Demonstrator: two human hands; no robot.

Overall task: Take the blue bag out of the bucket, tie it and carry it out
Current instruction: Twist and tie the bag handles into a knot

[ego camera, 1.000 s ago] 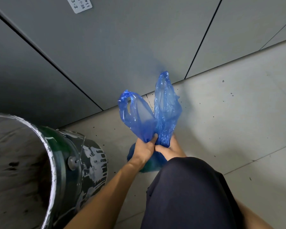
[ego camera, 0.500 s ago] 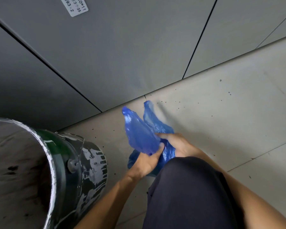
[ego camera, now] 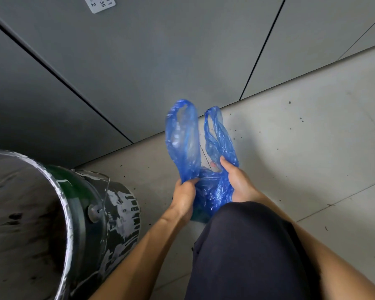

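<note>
The blue bag (ego camera: 206, 187) is out of the bucket (ego camera: 78, 213), low by the floor (ego camera: 301, 148), right in front of a dark knee (ego camera: 247, 245). The left hand (ego camera: 183, 200) pinches the bottom of one handle loop; the right hand (ego camera: 238, 182) squeezes the other (both loops stick up). The bucket stands just to the left, smeared with white paint. A grey wall (ego camera: 160, 61) is behind, with a little label (ego camera: 99, 4).
</note>
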